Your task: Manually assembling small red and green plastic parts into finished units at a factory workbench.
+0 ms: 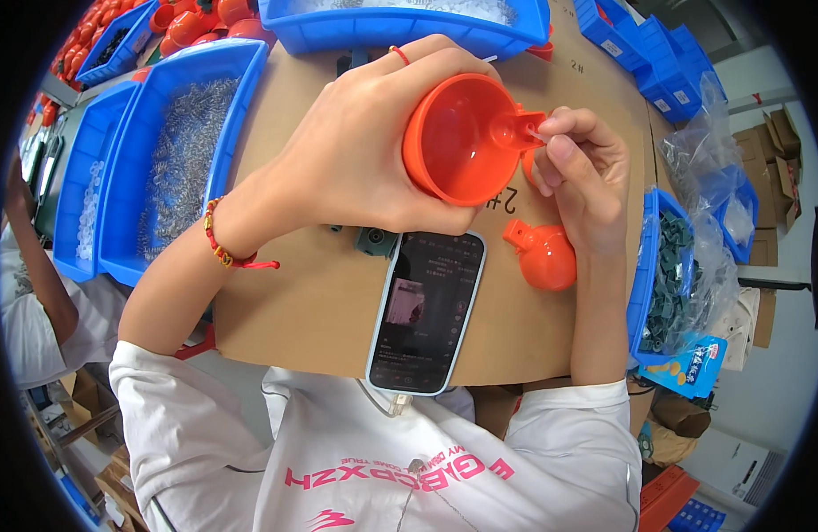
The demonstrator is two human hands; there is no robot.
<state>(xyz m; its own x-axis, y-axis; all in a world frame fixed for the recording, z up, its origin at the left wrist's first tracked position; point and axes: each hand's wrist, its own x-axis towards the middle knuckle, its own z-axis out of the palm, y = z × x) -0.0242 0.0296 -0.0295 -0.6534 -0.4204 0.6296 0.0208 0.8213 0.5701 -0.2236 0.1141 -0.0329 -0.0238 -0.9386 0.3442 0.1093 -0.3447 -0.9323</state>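
Observation:
My left hand is wrapped round an orange plastic cup, its open mouth facing me. A short hollow neck juts from the cup's right side. At that neck, the thumb and forefinger of my right hand are pinched on a small whitish piece, mostly hidden by the fingertips. Below the hands, a second orange cup lies on the brown board, its rounded side up. Dark green parts lie partly hidden behind my left hand.
A lit phone with a cable lies at the board's near edge. Blue bins hold metal springs, small clear pieces, white bits and dark green parts. Orange cups are heaped far left. Another person's arm shows at left.

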